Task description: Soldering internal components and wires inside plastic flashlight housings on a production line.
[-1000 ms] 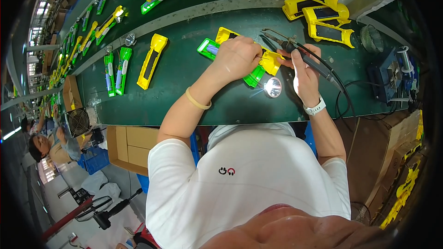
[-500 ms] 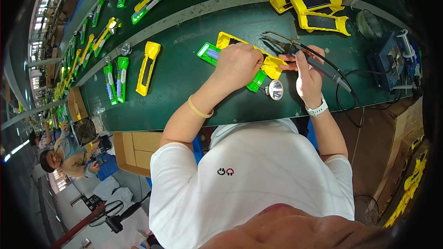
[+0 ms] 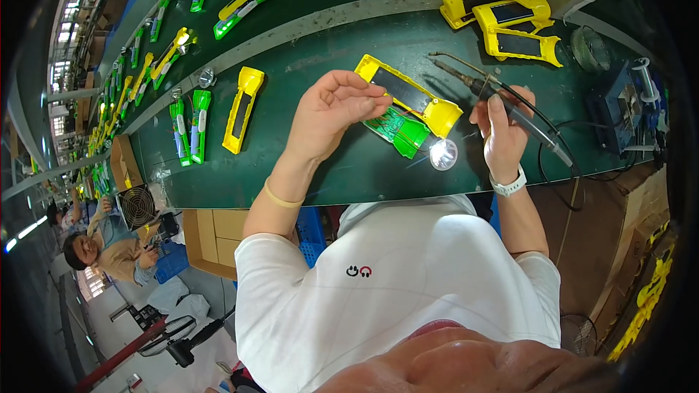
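Note:
In front of me a yellow flashlight housing with a dark panel lies on the bench, overlapping a green circuit part with thin wires. Beside them, a round silver lamp reflector shines brightly. My left hand hovers over the left end of the green part, thumb and fingers pinched together; what they hold, if anything, is too small to make out. My right hand grips a soldering iron by its handle, right of the housing. The iron's tip points up and left, away from the housing.
Yellow housings are stacked at the back right, near a blue soldering station and a round mesh holder. To the left lie another yellow housing and two green assemblies. A metal rail crosses behind.
My left hand has lifted off the housing and drawn back to the left, uncovering the green part. My right hand has carried the soldering iron rightward. The reflector has become brighter.

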